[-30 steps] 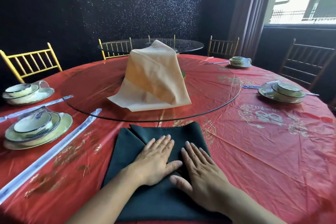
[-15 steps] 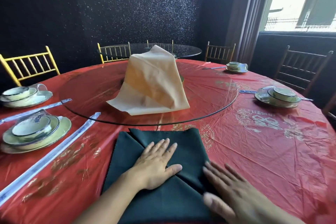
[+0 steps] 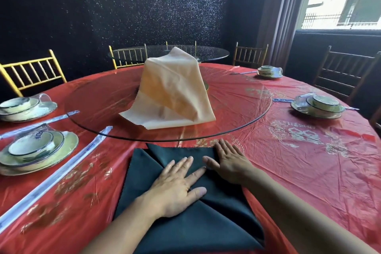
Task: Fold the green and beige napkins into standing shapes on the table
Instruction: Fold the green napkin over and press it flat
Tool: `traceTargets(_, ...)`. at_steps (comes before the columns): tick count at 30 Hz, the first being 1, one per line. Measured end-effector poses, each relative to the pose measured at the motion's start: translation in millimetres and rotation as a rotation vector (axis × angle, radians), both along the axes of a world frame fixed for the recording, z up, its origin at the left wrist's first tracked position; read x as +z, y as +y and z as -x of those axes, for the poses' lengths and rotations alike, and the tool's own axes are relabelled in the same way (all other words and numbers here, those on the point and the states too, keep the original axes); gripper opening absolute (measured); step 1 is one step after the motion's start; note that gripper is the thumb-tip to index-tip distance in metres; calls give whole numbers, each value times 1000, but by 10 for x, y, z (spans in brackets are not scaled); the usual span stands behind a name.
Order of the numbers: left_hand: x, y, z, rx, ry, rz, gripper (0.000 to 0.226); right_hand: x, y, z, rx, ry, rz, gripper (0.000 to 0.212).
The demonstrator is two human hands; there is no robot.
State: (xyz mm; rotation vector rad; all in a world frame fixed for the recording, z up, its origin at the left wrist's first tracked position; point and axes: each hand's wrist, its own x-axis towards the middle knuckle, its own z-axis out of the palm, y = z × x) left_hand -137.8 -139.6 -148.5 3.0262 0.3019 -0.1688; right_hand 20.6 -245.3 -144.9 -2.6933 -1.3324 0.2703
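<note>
The right hand (image 3: pixel 228 163) is brought ahead of the left hand (image 3: pixel 175 189), both flattened on the green napkin (image 3: pixel 185 233); folds may be dragged askew by sliding palms.

Head-worn, forward-down over table (image 3: pixel 309 181), seemingly close

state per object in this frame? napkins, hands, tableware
green napkin: flat on the tablecloth, partly folded, flaps overlapping
beige napkin: standing as a loose heap on the glass turntable
left hand: fingers straight, pressing the green napkin's middle
right hand: fingers straight, flat on its far right corner
near left bowl: upright, stacked on a plate
wrapped chopsticks: lying flat beside that setting
</note>
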Motion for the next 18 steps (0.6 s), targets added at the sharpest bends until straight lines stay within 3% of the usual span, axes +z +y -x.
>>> traceTargets(4,-3,-18,8,12,1,10,57,104,-62,-45,-85,1,19,84)
traceTargets(7,-3,-12,9,15,3,3,64,260,-197,293,19,-82,-83,87)
traceTargets(10,15,-10,6,3,8,-5,67,248,-295,801,175,-120,-116,117)
traceTargets(13,35,-17,6,-12,46,-36,95,7,-340,934,161,-107,-126,138)
traceTargets(16,43,-36,-2,15,49,-24,69,-74,-413,920,119,-156,-194,133)
traceTargets(18,53,-43,7,25,42,-15,59,-65,-465,918,91,-237,-151,111)
